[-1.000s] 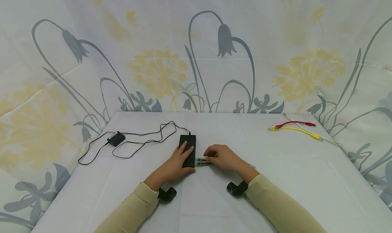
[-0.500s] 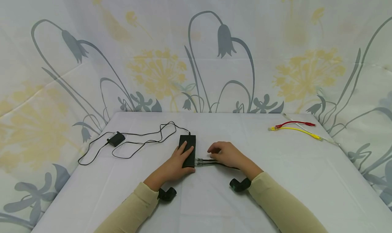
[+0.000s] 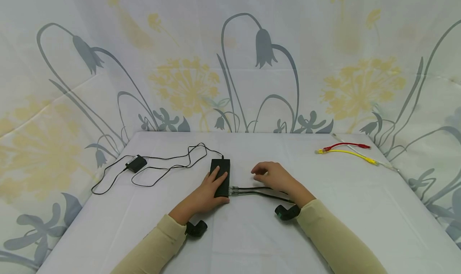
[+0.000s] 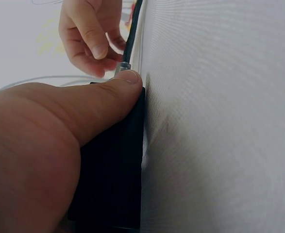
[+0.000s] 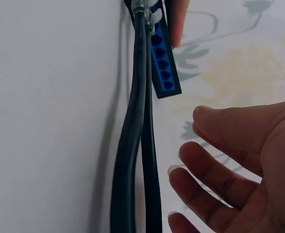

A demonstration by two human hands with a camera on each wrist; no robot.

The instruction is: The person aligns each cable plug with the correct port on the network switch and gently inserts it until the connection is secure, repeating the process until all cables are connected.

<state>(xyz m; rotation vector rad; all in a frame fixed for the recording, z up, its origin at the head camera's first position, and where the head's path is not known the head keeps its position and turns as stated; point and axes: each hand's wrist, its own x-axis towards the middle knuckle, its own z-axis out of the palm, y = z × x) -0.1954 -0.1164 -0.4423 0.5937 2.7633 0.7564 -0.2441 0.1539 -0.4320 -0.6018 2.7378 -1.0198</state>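
Your left hand (image 3: 204, 196) rests splayed, grip unclenched, across a flat black rectangular box (image 3: 223, 187) with blue ports (image 5: 163, 63), set on the white tabletop (image 3: 234, 242), while your right hand (image 3: 277, 179) hovers, grip empty, near two black cables (image 3: 259, 193) whose clear plastic plugs (image 3: 235, 190) meet the box's right edge.

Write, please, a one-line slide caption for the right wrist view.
Two black cables run to a black box with blue ports, beside the empty right hand.
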